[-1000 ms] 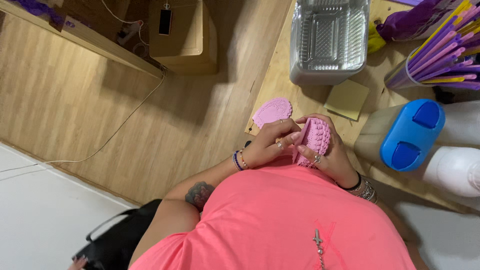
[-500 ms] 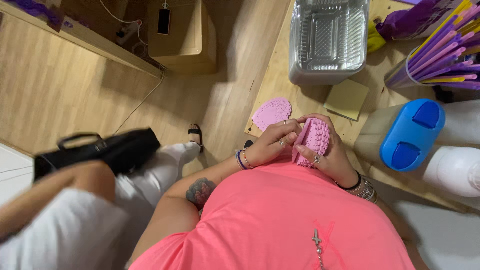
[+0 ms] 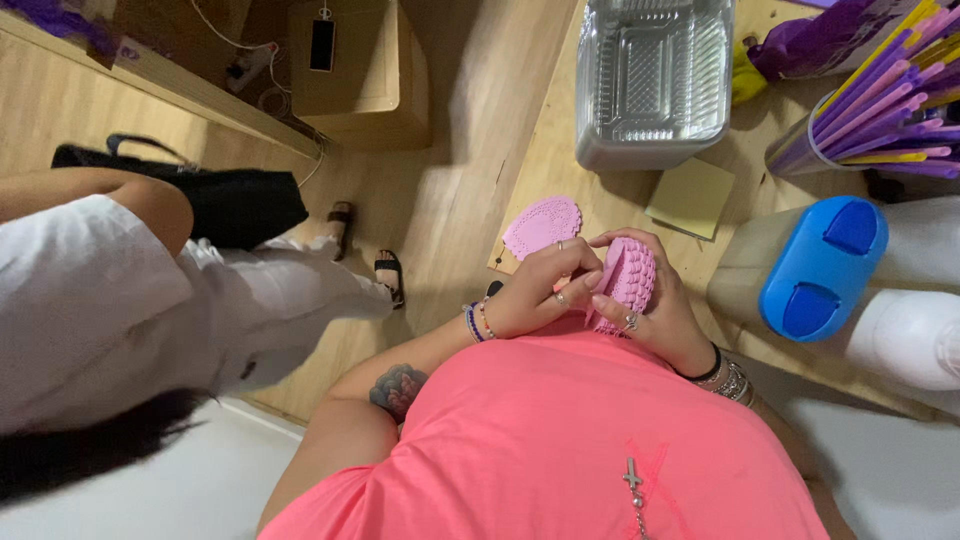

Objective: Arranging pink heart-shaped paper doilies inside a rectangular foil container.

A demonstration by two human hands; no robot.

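Right at the table edge, just above our pink shirt (image 3: 560, 440), we've got a stack of pink paper doilies (image 3: 628, 280) pinched between both hands. Our right hand (image 3: 655, 315) wraps around it from the far side and underneath, fingers curled shut on the stack. Our left hand (image 3: 535, 290) comes in from the other side, fingertips closed on the stack's near edge. One loose pink doily (image 3: 541, 226) lies flat on the wooden table (image 3: 600, 200), just beyond the left hand's knuckles, close but apart from the stack.

Most of the stack is buried under our fingers, so we can't tell how thick it is. A passing person in white (image 3: 130, 300) is cut off at the left. The clear plastic tray (image 3: 655, 75) and the cup of purple straws (image 3: 880, 110) run off the top.
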